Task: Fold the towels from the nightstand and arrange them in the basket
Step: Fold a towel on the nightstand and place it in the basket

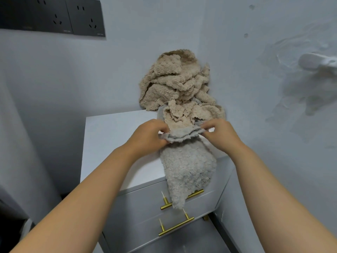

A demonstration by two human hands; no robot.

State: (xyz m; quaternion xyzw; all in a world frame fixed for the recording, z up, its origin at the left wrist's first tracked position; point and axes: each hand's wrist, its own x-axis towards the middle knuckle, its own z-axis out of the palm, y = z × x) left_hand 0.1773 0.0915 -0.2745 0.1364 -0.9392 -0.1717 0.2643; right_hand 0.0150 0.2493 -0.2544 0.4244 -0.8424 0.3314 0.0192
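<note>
A grey fluffy towel [187, 167] hangs from both my hands over the front edge of the white nightstand [109, 143], its lower tip reaching the top drawer handle. My left hand [147, 137] pinches the towel's upper edge on the left. My right hand [220, 133] pinches the same edge on the right. Behind the hands a crumpled heap of beige towels [175, 84] lies on the nightstand and leans up against the wall corner. No basket is in view.
The nightstand has two grey drawers with gold bar handles [176, 228]. Dark wall sockets [54, 15] sit at the upper left. A white holder [317, 63] sticks out of the right wall. A dark gap lies to the left of the nightstand.
</note>
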